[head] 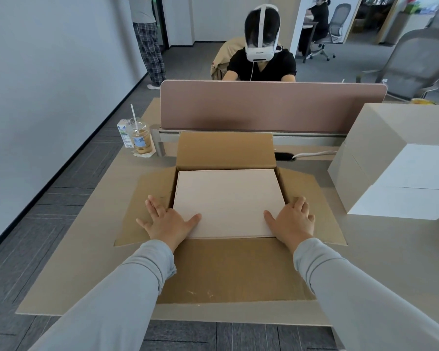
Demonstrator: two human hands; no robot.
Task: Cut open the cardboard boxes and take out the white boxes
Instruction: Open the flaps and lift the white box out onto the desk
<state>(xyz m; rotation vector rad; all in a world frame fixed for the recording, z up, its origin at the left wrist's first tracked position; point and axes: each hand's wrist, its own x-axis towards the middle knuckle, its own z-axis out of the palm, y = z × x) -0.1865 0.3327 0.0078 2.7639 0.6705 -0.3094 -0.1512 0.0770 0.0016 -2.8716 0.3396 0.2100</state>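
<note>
Desk (91, 249) with opened cardboard box (226, 150), both hands' grip spread flat at white box (228, 201) corners, left hand (166, 220), right hand (293, 220), fingertips partly hidden.

cardboard box (228, 269): brown corrugated card, matt, slightly rough
white box (228, 202): smooth matt paperboard
desk (86, 262): beige, smooth, low sheen
divider panel (271, 105): pinkish, matt
iced-drink cup (138, 136): clear glossy plastic
sleeves (137, 287): soft grey cloth

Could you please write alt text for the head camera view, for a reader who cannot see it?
A person's left hand and right hand rest open at the near corners of a flat white box lying inside an opened brown cardboard box on a beige desk. Stacked white boxes stand to the right, and an iced coffee cup at far left.
</note>
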